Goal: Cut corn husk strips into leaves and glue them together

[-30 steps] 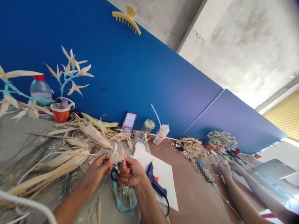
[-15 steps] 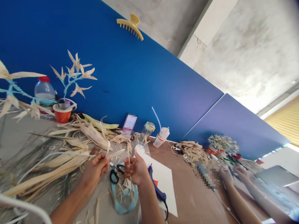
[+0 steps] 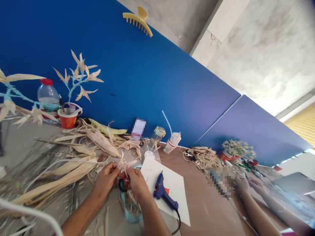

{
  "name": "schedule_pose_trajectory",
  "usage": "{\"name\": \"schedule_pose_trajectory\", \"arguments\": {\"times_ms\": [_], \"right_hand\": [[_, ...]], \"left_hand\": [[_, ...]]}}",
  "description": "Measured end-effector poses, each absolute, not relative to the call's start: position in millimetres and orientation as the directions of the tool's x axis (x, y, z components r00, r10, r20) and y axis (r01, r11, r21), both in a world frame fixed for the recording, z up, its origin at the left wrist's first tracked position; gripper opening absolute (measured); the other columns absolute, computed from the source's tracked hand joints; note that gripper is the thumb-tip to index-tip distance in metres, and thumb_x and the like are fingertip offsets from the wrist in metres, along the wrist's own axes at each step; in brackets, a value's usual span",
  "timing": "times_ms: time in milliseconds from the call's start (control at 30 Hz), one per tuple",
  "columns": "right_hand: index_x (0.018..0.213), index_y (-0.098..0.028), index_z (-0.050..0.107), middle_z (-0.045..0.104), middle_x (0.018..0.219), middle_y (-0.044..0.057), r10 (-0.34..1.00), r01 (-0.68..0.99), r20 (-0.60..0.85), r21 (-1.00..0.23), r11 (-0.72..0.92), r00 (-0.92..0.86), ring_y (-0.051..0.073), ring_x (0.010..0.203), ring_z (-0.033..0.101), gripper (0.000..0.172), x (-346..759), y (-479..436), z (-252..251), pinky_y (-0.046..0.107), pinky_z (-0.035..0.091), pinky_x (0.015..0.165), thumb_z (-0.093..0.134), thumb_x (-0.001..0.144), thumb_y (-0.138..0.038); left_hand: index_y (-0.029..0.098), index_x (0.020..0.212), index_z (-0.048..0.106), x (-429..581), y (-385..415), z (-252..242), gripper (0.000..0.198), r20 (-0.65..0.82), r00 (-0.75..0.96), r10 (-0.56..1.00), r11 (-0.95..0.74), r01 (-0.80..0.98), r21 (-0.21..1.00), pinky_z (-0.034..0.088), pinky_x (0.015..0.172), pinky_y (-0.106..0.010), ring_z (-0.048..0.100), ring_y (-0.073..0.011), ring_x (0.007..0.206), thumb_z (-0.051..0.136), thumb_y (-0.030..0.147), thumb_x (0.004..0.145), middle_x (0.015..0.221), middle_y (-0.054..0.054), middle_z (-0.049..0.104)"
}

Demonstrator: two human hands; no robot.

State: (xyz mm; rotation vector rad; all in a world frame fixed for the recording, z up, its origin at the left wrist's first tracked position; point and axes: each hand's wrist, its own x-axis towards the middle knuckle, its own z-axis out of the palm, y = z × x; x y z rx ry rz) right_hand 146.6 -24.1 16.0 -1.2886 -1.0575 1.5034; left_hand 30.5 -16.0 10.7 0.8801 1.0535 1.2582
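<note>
My left hand (image 3: 106,178) is closed in a pinch on a pale corn husk strip (image 3: 122,158) that sticks up above its fingertips. Close beside it, my right hand (image 3: 137,183) pinches another thin husk strip, mostly hidden by the fingers. The two sets of fingertips nearly meet. Just below them show the black-handled scissors (image 3: 121,185), partly covered by my right hand. A light blue ribbon (image 3: 133,217) lies in a loop under my right wrist. To the right, a dark blue glue gun (image 3: 164,193) rests on a white sheet (image 3: 180,214).
Dried corn husks (image 3: 61,183) spread over the left side. Behind stand a red cup (image 3: 67,121) with a husk-flower branch, a bottle (image 3: 48,98), a glass jar (image 3: 157,132) and a white cup (image 3: 169,146). A co-worker's hands (image 3: 242,183) are at far right.
My hands have come together: the right moved left, bringing its husk strip beside the left's. The scissors are now more covered. The view has shifted slightly.
</note>
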Motion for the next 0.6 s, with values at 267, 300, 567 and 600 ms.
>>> {"name": "schedule_pose_trajectory", "arguments": {"times_ms": [267, 300, 567, 600], "right_hand": [[0.049, -0.018, 0.053, 0.034, 0.036, -0.007, 0.931, -0.039, -0.361, -0.931, -0.363, -0.061, 0.007, 0.033, 0.023, 0.054, 147, -24, 22, 0.023, 0.014, 0.039, 0.049, 0.086, -0.057], [0.048, -0.018, 0.051, 0.033, 0.034, -0.007, 0.918, -0.048, -0.391, -0.918, -0.394, -0.07, 0.006, 0.032, 0.023, 0.054, 148, -24, 25, 0.023, 0.013, 0.039, 0.049, 0.087, -0.055], [0.046, -0.018, 0.043, 0.023, 0.03, -0.01, 0.763, -0.211, -0.514, -0.757, -0.618, -0.393, 0.004, 0.029, 0.012, 0.056, 163, -26, 35, 0.018, 0.012, 0.033, 0.049, 0.088, -0.054], [0.046, -0.018, 0.043, 0.024, 0.03, -0.01, 0.749, -0.234, -0.491, -0.743, -0.627, -0.445, 0.004, 0.029, 0.011, 0.056, 165, -26, 35, 0.018, 0.012, 0.032, 0.049, 0.089, -0.054]], "left_hand": [[0.02, 0.057, 0.053, 33, -17, 6, 0.037, -0.05, 0.061, 0.997, 0.066, -0.29, 0.955, 0.036, 0.049, -0.024, 0.046, -0.0119, 0.046, 0.074, 0.05, 0.06, 0.047, 0.005, 0.052], [0.019, 0.057, 0.053, 33, -18, 5, 0.037, -0.042, 0.071, 0.997, 0.061, -0.287, 0.956, 0.036, 0.049, -0.024, 0.047, -0.012, 0.047, 0.074, 0.05, 0.061, 0.047, 0.005, 0.052], [0.019, 0.064, 0.053, 31, -25, 13, 0.038, -0.023, 0.265, 0.964, 0.121, -0.357, 0.926, 0.037, 0.053, -0.027, 0.052, -0.0145, 0.053, 0.071, 0.053, 0.068, 0.055, -0.001, 0.061], [0.019, 0.064, 0.053, 30, -25, 13, 0.039, -0.026, 0.259, 0.966, 0.119, -0.354, 0.928, 0.035, 0.052, -0.026, 0.05, -0.0137, 0.052, 0.072, 0.053, 0.067, 0.054, 0.0, 0.059]]}}
